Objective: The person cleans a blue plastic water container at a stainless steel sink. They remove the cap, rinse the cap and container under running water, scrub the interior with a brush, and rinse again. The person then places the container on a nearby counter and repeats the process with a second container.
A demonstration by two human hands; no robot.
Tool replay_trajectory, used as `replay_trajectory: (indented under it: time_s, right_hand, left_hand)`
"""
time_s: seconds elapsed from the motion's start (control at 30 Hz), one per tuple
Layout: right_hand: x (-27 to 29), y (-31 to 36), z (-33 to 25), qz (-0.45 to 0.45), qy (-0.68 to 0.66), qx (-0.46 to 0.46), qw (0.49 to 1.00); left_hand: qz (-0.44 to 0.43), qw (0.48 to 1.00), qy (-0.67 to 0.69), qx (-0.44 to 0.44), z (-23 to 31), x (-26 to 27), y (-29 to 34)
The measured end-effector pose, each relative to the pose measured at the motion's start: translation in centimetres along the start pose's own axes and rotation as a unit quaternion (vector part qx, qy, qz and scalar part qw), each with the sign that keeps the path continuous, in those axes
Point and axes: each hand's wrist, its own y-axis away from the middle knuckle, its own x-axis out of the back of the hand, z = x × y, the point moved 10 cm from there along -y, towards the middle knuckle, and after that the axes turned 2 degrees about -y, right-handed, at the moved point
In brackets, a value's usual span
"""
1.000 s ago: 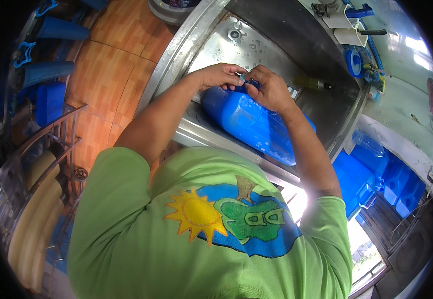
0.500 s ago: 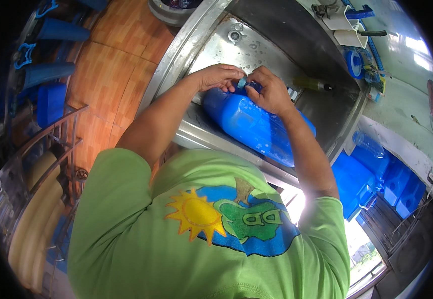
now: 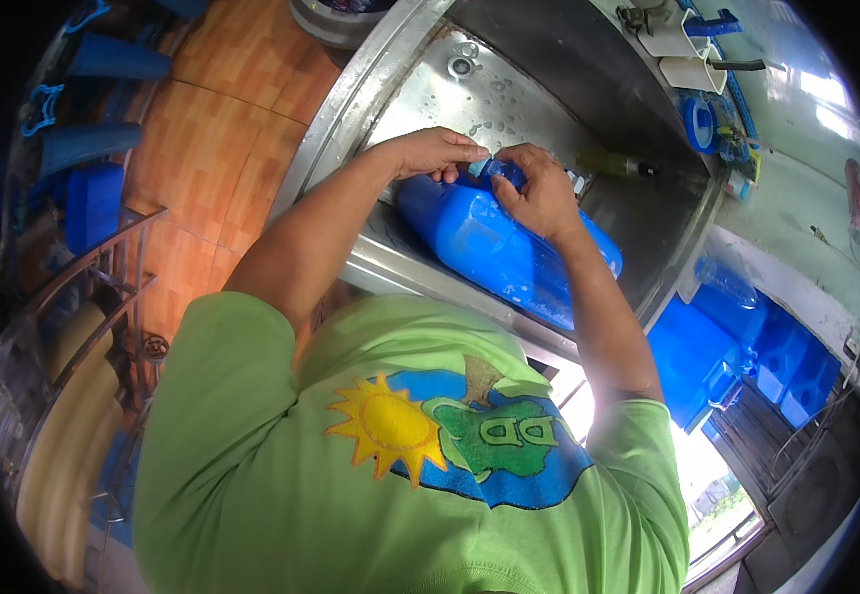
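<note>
A blue plastic water jug (image 3: 479,243) lies in the steel sink (image 3: 390,236), tilted, with its near side by the front rim. At its far upper end, my left hand (image 3: 433,154) pinches a small light-blue piece (image 3: 477,166), too small to name, beside a darker blue part (image 3: 502,174) of the jug. My right hand (image 3: 541,198) curls its fingers around that darker part, thumb pressed down along it. The fingertips of both hands almost meet there. Exactly what lies under the right fingers is hidden.
A drain (image 3: 460,67) and water drops show on the sink floor. A yellowish bottle (image 3: 613,163) lies by the right wall. More blue jugs (image 3: 692,356) stand at right. A metal rack (image 3: 138,233) is at left; a round dark bin (image 3: 336,25) stands behind the sink.
The right fingers have shifted slightly around the dark blue part, and more of it shows. My left hand stays at the light-blue piece. The whole view has shifted slightly.
</note>
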Motion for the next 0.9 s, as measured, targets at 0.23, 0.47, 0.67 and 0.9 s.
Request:
replay_trajectory:
  time_s: [0.23, 0.47, 0.67, 0.9]
  right_hand:
    - [-0.6, 0.0, 0.5, -0.003, -0.028, 0.011, 1.0]
    - [-0.4, -0.5, -0.2, -0.015, -0.013, 0.045, 0.999]
    - [-0.6, -1.2, -1.1, -0.097, 0.003, 0.079, 0.992]
    - [-0.8, -1.8, -1.8, -0.152, 0.039, 0.11, 0.981]
  left_hand:
    - [-0.016, 0.997, 0.011, -0.07, 0.4, -0.6, -0.3]
    - [-0.053, 0.995, 0.074, -0.051, 0.1, -0.7, -0.3]
    - [-0.048, 0.995, 0.08, -0.032, -0.2, -0.7, -0.2]
    - [-0.049, 0.997, 0.056, -0.037, -0.3, -0.8, -0.3]
